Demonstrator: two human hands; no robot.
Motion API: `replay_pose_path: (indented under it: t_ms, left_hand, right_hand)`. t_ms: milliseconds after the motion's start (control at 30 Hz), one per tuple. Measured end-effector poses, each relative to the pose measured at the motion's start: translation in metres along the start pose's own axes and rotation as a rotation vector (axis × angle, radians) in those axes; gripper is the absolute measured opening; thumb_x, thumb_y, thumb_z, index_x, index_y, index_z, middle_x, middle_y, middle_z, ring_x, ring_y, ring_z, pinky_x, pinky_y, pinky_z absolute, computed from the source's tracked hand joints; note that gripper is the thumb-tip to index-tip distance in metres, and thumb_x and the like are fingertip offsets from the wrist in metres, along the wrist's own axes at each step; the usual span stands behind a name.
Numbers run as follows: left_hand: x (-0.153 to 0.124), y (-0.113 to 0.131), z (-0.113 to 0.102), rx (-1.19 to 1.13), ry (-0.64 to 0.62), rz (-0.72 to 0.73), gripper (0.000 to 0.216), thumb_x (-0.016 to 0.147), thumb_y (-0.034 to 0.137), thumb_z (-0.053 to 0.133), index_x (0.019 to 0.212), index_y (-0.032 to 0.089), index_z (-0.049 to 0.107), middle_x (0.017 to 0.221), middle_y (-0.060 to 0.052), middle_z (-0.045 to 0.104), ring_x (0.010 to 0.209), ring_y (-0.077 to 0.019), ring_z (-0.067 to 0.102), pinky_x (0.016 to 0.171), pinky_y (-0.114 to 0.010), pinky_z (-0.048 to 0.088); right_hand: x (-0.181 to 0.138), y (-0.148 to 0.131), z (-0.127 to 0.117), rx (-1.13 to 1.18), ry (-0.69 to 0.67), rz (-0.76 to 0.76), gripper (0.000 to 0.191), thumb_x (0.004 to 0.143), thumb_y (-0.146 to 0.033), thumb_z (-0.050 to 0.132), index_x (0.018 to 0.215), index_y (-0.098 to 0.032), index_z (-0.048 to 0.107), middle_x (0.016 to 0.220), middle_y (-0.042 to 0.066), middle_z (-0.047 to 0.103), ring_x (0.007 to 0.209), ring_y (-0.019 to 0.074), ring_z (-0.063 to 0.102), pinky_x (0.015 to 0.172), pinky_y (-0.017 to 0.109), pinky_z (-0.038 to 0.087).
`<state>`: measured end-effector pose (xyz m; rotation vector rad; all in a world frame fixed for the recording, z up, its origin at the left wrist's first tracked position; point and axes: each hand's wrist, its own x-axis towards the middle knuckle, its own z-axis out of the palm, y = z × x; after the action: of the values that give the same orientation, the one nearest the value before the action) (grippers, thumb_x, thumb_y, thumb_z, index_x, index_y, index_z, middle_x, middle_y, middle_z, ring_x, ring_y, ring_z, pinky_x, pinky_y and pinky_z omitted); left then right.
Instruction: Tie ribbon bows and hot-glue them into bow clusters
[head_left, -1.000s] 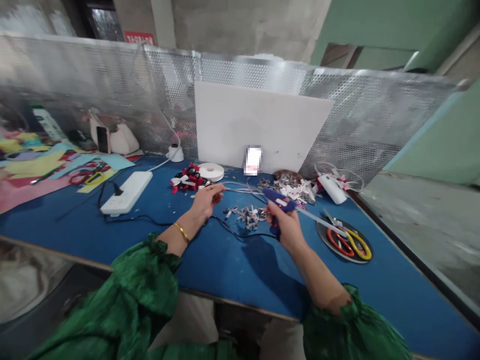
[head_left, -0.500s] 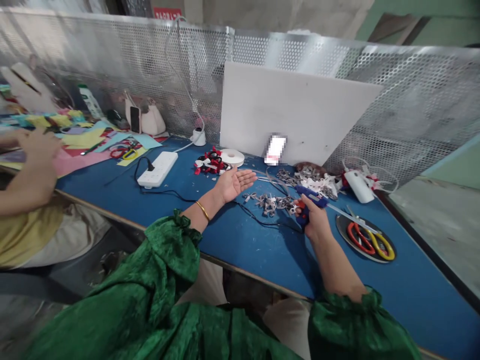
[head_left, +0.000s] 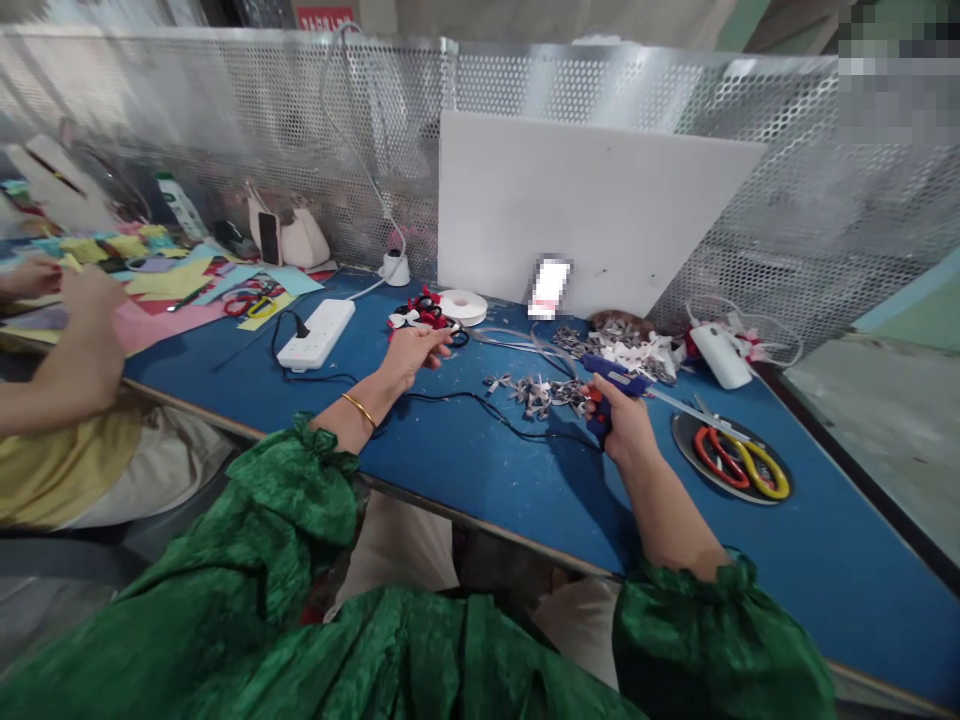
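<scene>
My left hand is closed in a pinch on a black hair tie, a small dark loop that sticks out past the fingertips. Just behind it lies a pile of red, black and white bow hair ties. My right hand grips a blue hot glue gun by its handle, nozzle pointing left. A clear glue stick sticks out of the gun's back end. Beside the nozzle is a heap of small grey and white ribbon bows.
A white ribbon roll, a power strip and a lit phone stand behind. More white bows lie further back. Red- and yellow-handled scissors rest on a dark plate. At left, another person's arm works over coloured sheets.
My left hand was open, palm up; it has moved left and closed on a black hair tie. The right hand still holds the glue gun in nearly the same place.
</scene>
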<state>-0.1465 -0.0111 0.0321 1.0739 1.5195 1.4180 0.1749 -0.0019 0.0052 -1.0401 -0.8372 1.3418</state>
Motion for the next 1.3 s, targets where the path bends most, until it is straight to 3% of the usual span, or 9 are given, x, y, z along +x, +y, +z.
replay_pose_path:
  t_ms: [100, 233, 367, 500, 567, 700, 800, 1033, 1300]
  left_hand:
    - [0.010, -0.005, -0.024, 0.410, 0.167, 0.153, 0.043, 0.079, 0.055, 0.064, 0.062, 0.015, 0.066, 0.048, -0.002, 0.058, 0.046, -0.0117, 0.053, 0.051, -0.024, 0.039]
    - [0.020, -0.012, -0.044, 0.979, 0.077, 0.234, 0.040, 0.077, 0.056, 0.063, 0.068, 0.018, 0.074, 0.075, -0.008, 0.071, 0.080, -0.0225, 0.065, 0.071, -0.029, 0.044]
    - [0.019, -0.016, -0.042, 1.055, 0.022, 0.320, 0.022, 0.081, 0.037, 0.063, 0.084, 0.021, 0.078, 0.097, -0.009, 0.073, 0.096, -0.0230, 0.063, 0.079, -0.027, 0.042]
    - [0.012, -0.010, -0.031, 0.839, 0.126, 0.283, 0.039, 0.080, 0.044, 0.064, 0.052, 0.018, 0.069, 0.060, -0.008, 0.066, 0.077, -0.0225, 0.064, 0.070, -0.028, 0.041]
    - [0.006, -0.004, -0.024, 0.544, 0.100, 0.284, 0.028, 0.070, 0.036, 0.076, 0.051, 0.018, 0.066, 0.072, -0.008, 0.071, 0.087, -0.0227, 0.064, 0.075, -0.027, 0.043]
    - [-0.009, 0.007, -0.008, -0.152, -0.302, 0.061, 0.030, 0.069, 0.020, 0.077, 0.098, 0.020, 0.074, 0.129, -0.010, 0.064, 0.118, -0.0225, 0.058, 0.096, -0.030, 0.044]
    - [-0.018, 0.011, 0.001, -0.475, -0.538, -0.160, 0.031, 0.089, 0.033, 0.057, 0.109, 0.014, 0.071, 0.132, -0.016, 0.061, 0.121, -0.0235, 0.058, 0.104, -0.035, 0.042]
    - [-0.031, 0.013, 0.015, -0.610, -0.662, -0.310, 0.038, 0.097, 0.031, 0.042, 0.103, 0.009, 0.072, 0.119, -0.017, 0.069, 0.117, -0.0228, 0.062, 0.103, -0.036, 0.044]
    - [-0.044, 0.013, 0.030, -0.522, -0.475, -0.308, 0.016, 0.084, 0.017, 0.066, 0.099, 0.013, 0.072, 0.097, -0.011, 0.074, 0.090, -0.0173, 0.069, 0.089, -0.032, 0.051]
  right_hand:
    - [0.000, 0.001, 0.000, 0.003, -0.023, -0.009, 0.034, 0.057, -0.037, 0.085, 0.071, -0.015, 0.064, 0.065, 0.002, 0.068, 0.043, 0.0065, 0.049, 0.036, 0.018, 0.039]
    - [0.000, 0.000, -0.001, 0.012, -0.047, -0.018, 0.035, 0.057, -0.037, 0.085, 0.072, -0.015, 0.064, 0.064, 0.001, 0.067, 0.044, 0.0068, 0.049, 0.037, 0.018, 0.039]
    - [-0.001, -0.002, 0.000, 0.018, -0.048, -0.019, 0.035, 0.056, -0.038, 0.085, 0.072, -0.015, 0.063, 0.064, 0.002, 0.067, 0.044, 0.0069, 0.050, 0.037, 0.018, 0.039]
    - [-0.002, -0.003, 0.000, 0.015, -0.047, -0.019, 0.034, 0.056, -0.038, 0.085, 0.071, -0.017, 0.063, 0.064, 0.001, 0.068, 0.043, 0.0065, 0.049, 0.037, 0.018, 0.039]
    - [-0.002, -0.003, 0.000, 0.011, -0.047, -0.027, 0.033, 0.056, -0.038, 0.085, 0.071, -0.017, 0.063, 0.064, 0.001, 0.068, 0.043, 0.0064, 0.049, 0.037, 0.018, 0.039]
    - [-0.001, -0.003, 0.000, 0.015, -0.056, -0.021, 0.034, 0.057, -0.038, 0.085, 0.073, -0.016, 0.064, 0.065, 0.001, 0.068, 0.043, 0.0064, 0.049, 0.037, 0.018, 0.039]
    - [-0.002, -0.004, 0.000, 0.025, -0.049, -0.010, 0.035, 0.056, -0.038, 0.086, 0.072, -0.015, 0.064, 0.065, 0.001, 0.068, 0.044, 0.0062, 0.050, 0.037, 0.017, 0.039]
    - [-0.003, -0.007, 0.000, 0.052, -0.050, -0.001, 0.036, 0.054, -0.037, 0.086, 0.072, -0.015, 0.063, 0.065, 0.001, 0.068, 0.044, 0.0061, 0.050, 0.038, 0.017, 0.040]
    - [-0.004, -0.008, 0.001, 0.042, -0.049, -0.012, 0.035, 0.055, -0.037, 0.086, 0.071, -0.016, 0.063, 0.065, 0.001, 0.068, 0.044, 0.0065, 0.050, 0.036, 0.018, 0.039]
